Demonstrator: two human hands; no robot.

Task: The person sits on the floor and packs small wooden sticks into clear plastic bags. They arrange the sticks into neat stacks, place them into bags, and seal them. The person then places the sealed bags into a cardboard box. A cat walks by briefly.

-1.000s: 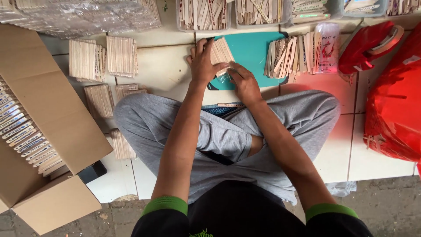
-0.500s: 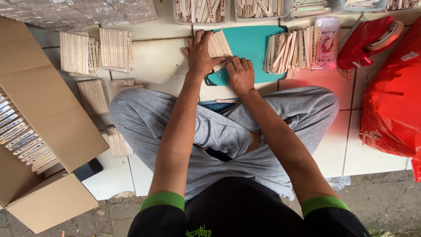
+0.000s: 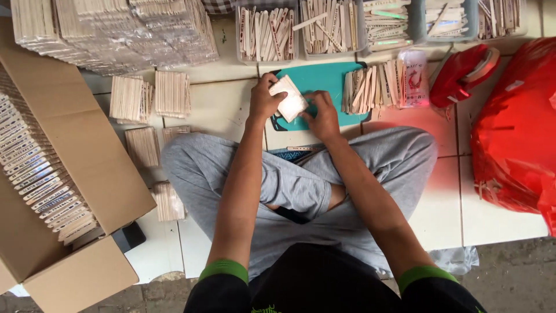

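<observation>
Head view: a small bundle of flat wooden sticks (image 3: pixel 288 104) is held over the teal board (image 3: pixel 330 81) on the tiled floor (image 3: pixel 446 214), just beyond the crossed legs. The left hand (image 3: pixel 264 102) is closed around the bundle's left edge, and the right hand (image 3: pixel 321 114) is pressed against its right end. The sticks seem to be in the course of being squared into a neat pack. Loose sticks (image 3: pixel 373 87) lie to the right, stacked bundles (image 3: pixel 150 95) to the left, and an open cardboard box (image 3: pixel 52 191) stands at the near left. A steady two-handed grip is called for so that the sticks stay aligned.
</observation>
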